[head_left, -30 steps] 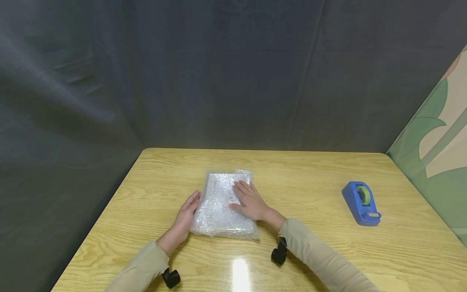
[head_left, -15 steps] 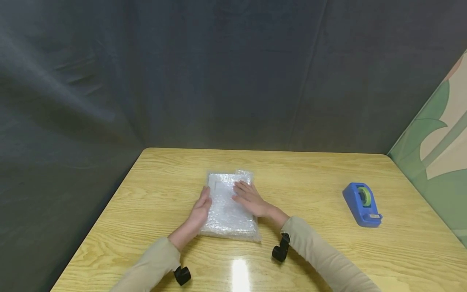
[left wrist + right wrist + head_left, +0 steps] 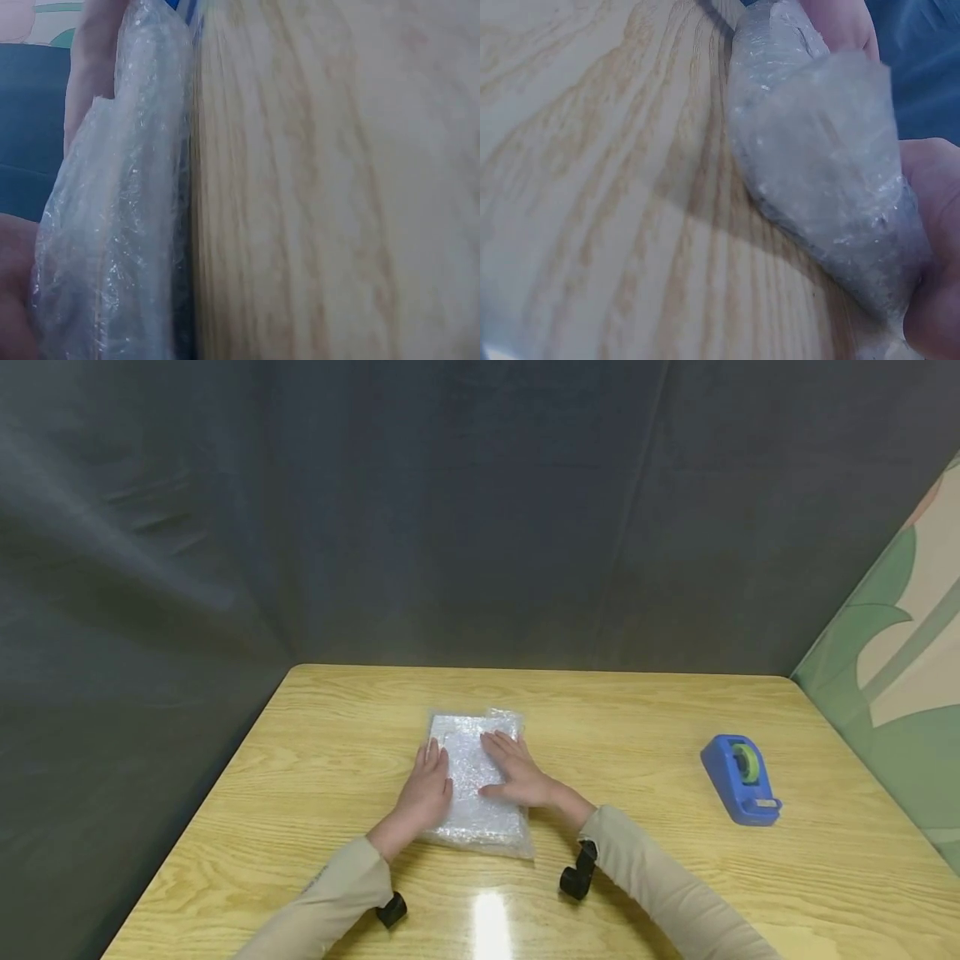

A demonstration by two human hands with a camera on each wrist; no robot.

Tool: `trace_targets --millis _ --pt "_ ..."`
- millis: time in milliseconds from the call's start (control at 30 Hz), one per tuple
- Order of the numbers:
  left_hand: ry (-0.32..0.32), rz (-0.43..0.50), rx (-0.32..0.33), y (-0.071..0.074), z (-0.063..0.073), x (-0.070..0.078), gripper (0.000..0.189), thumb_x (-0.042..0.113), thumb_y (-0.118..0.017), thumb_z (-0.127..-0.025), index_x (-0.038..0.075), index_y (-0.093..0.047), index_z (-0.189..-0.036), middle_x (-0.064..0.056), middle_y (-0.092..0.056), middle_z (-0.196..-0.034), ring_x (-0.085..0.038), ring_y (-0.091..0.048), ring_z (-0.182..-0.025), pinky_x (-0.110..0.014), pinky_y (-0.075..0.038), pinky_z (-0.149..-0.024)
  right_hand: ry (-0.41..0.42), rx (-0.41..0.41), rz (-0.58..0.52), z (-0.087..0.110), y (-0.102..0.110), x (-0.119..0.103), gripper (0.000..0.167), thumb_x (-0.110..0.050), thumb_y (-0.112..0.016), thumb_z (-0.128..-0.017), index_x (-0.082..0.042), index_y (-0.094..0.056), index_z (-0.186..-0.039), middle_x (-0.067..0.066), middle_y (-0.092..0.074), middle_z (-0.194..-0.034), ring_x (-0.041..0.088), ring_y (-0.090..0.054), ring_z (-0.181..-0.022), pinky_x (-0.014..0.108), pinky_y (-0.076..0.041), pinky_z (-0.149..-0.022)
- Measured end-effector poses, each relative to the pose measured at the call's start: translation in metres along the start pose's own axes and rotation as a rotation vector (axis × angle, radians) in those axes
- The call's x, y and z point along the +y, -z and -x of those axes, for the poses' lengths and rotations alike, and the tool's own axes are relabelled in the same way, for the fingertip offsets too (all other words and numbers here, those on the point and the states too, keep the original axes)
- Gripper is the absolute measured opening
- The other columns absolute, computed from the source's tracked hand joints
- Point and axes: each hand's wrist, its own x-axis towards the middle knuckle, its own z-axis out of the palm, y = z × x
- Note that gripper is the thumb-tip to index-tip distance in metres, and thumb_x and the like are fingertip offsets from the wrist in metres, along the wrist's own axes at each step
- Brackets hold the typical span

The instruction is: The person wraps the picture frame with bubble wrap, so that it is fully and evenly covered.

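Note:
A flat, roughly rectangular thing wrapped in clear bubble wrap (image 3: 472,777) lies on the wooden table in the head view. My left hand (image 3: 426,789) rests on its left side, palm down with the fingers pointing away from me. On the right part of the wrap lies my right hand (image 3: 519,774), fingers straight and thumb spread. Both wrist views show the edge of the bubble wrap (image 3: 120,225) standing a little above the table, with parts of the hands beside it. In the right wrist view a loose flap of bubble wrap (image 3: 825,142) sticks up.
A blue tape dispenser (image 3: 742,781) with a green-yellow roll stands on the right of the wooden table (image 3: 622,718). A dark curtain (image 3: 465,510) hangs behind the table, and a wall with a leaf pattern (image 3: 900,677) is at the right.
My left hand has moved from the package's left edge to the right, onto its top, and turned palm down. The right hand stays at nearly the same place on the wrap.

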Motion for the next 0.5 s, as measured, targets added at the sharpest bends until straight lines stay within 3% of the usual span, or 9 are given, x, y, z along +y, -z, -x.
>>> trace_targets --millis 100,267,367,500 --pt "-0.018 -0.052 -0.025 0.001 -0.001 0.002 0.050 0.014 -0.041 -0.094 -0.015 -0.028 -0.134 -0.031 -0.011 -0.145 -0.043 -0.006 -0.134 -0.046 -0.011 -0.110 0.017 0.011 0.004 0.001 0.000 0.002 0.077 -0.032 -0.061 -0.079 0.008 -0.030 -0.137 0.025 -0.021 -0.145 0.040 -0.010 -0.135 0.058 0.004 -0.106" --pt "-0.056 -0.011 -0.109 0.012 -0.002 -0.008 0.058 0.027 -0.045 -0.094 -0.011 -0.029 -0.136 -0.026 -0.013 -0.146 -0.041 -0.008 -0.135 -0.049 -0.014 -0.109 0.018 -0.016 0.024 0.002 0.001 0.002 0.072 -0.033 -0.059 -0.081 0.006 -0.033 -0.136 0.024 -0.019 -0.146 0.039 -0.010 -0.135 0.058 0.004 -0.106" --pt "-0.119 -0.056 -0.133 0.024 -0.004 -0.018 0.064 0.039 -0.051 -0.091 -0.006 -0.037 -0.135 -0.022 -0.024 -0.145 -0.038 -0.018 -0.134 -0.049 -0.020 -0.108 0.021 -0.038 0.017 0.002 0.002 0.000 0.071 -0.032 -0.057 -0.082 0.006 -0.032 -0.136 0.023 -0.017 -0.147 0.039 -0.008 -0.135 0.058 0.004 -0.106" --pt "-0.236 -0.121 -0.108 0.036 -0.011 -0.031 0.067 0.046 -0.056 -0.085 0.000 -0.043 -0.132 -0.018 -0.033 -0.142 -0.035 -0.028 -0.131 -0.048 -0.022 -0.107 0.013 -0.051 0.005 0.002 0.004 -0.001 0.069 -0.030 -0.055 -0.083 0.006 -0.031 -0.137 0.022 -0.015 -0.148 0.038 -0.006 -0.136 0.056 0.006 -0.107"
